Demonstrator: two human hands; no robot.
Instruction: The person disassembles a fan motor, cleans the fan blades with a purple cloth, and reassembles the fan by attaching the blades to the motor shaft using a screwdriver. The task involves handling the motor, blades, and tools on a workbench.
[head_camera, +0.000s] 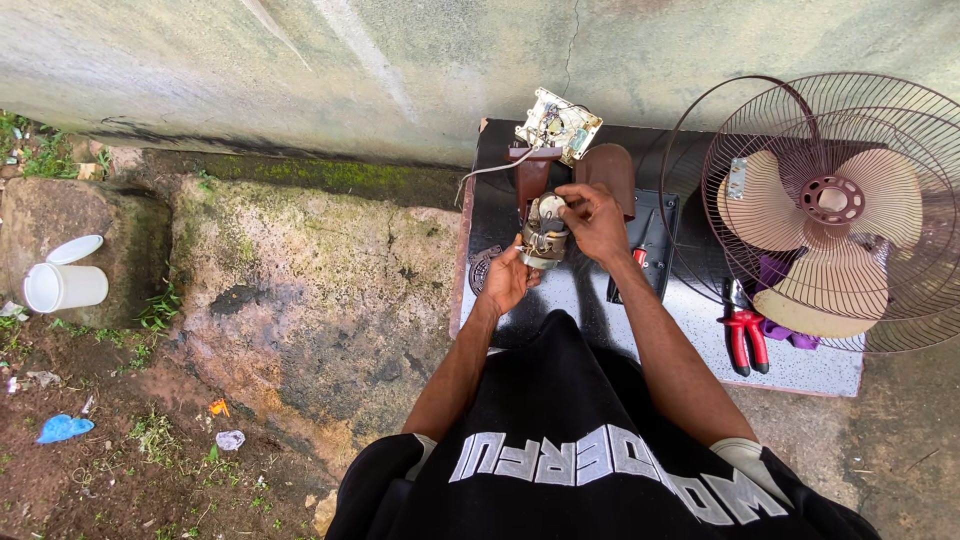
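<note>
A small fan motor with metal casing and copper windings is held above a dark work board. My left hand grips it from below. My right hand closes over its top and right side. Just behind the motor stands a brown fan neck piece with a white wire trailing left. A brown cover and a white switch box with wiring lie at the board's far edge.
A brown wire fan guard with beige blades rests on the board's right side. Red-handled pliers lie beside it, and a black case sits under my right wrist. A white cup with its lid stands on a stone at left. A concrete wall runs behind.
</note>
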